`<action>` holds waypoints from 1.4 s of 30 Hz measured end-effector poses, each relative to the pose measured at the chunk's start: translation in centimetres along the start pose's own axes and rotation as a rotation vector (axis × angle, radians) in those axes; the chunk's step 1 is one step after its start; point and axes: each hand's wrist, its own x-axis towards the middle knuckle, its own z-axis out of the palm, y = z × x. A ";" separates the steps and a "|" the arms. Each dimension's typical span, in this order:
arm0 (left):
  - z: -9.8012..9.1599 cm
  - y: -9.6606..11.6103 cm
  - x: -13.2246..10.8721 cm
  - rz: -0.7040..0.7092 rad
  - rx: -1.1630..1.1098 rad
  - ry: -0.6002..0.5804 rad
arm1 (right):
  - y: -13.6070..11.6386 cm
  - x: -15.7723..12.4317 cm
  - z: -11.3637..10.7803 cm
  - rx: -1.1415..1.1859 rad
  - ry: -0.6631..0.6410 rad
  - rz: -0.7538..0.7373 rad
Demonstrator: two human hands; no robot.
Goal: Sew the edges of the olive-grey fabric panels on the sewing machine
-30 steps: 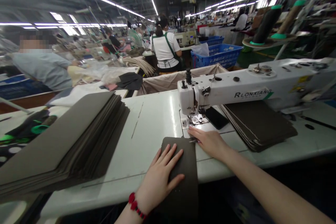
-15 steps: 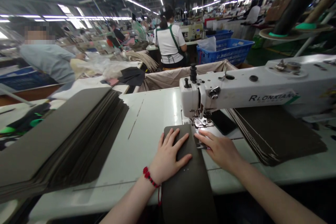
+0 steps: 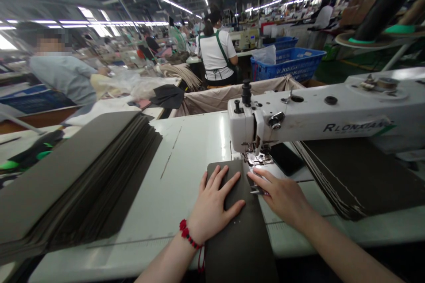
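Dark brown cut panel [image 3: 232, 252] lies on the front edge of the white sewing table [image 3: 186, 159] and hangs over that edge. Its far end is just by the presser foot [image 3: 259, 158] of the RLONXIANG sewing machine [image 3: 315, 119]. The left hand [image 3: 215, 203] is open and flat on the panel, with its fingers spread and a red bead bracelet [image 3: 187, 234] on the wrist. The right hand [image 3: 282, 196] is half open at the panel's right edge, touching a small metal bit [image 3: 255, 191], but I cannot tell if it has hold of it. A big stack of panels [image 3: 83, 172] sits at the table's left side, another stack of panels [image 3: 361, 172] sits at its right side, and a black phone [image 3: 287, 159] lies just past the right hand
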 end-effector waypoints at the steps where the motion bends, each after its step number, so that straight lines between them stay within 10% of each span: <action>1: 0.0 0.0 0.0 0.002 -0.002 -0.006 | 0.0 0.0 0.0 -0.003 0.002 -0.001; 42: -0.1 -0.7 0.2 -0.030 -0.132 0.007 | 0.1 0.0 0.1 0.022 0.015 0.005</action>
